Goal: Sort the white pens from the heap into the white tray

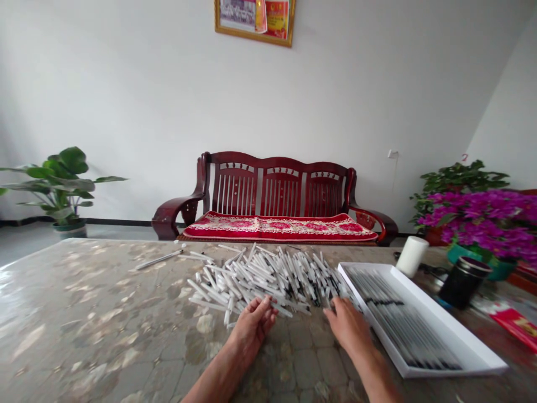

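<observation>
A heap of white pens (264, 277) lies across the middle of the stone-patterned table (92, 319). My left hand (254, 324) rests at the near edge of the heap, fingers stretched out and touching the pens. My right hand (346, 324) lies flat beside it, its fingertips at the heap's right end next to a white tray (453, 330). The tray holds rows of pens laid side by side. Neither hand grips anything.
One loose pen (159, 259) lies apart at the far left of the heap. A white cup (411, 256), a black jar (464, 281) and purple flowers (486, 215) stand at the right. A wooden bench (272, 201) and a potted plant (62, 184) stand behind the table.
</observation>
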The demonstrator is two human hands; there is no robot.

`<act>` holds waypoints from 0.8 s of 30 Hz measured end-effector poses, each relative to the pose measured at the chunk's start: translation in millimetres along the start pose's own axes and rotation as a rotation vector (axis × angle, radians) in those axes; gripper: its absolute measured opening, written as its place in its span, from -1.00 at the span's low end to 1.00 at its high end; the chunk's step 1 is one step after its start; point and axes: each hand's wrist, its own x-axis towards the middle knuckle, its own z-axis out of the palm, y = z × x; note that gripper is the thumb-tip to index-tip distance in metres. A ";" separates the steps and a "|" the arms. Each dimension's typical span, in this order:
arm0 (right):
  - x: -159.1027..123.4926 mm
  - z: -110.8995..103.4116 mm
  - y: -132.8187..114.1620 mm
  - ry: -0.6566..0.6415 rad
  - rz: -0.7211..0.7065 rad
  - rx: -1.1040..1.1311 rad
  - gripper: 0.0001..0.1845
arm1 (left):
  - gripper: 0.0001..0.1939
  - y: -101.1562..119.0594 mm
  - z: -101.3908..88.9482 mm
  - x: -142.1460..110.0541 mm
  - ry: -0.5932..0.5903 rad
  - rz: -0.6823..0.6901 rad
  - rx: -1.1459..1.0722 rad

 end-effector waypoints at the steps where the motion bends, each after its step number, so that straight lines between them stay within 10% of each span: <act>1: -0.5 2.4 3.7 -0.010 -0.006 -0.026 -0.86 | -0.80 -0.2 0.0 0.8 0.019 0.015 -0.008; 24: -10.8 1.6 -75.1 0.108 -0.414 0.454 -0.72 | -0.59 -10.8 -7.5 8.4 0.112 0.210 -0.007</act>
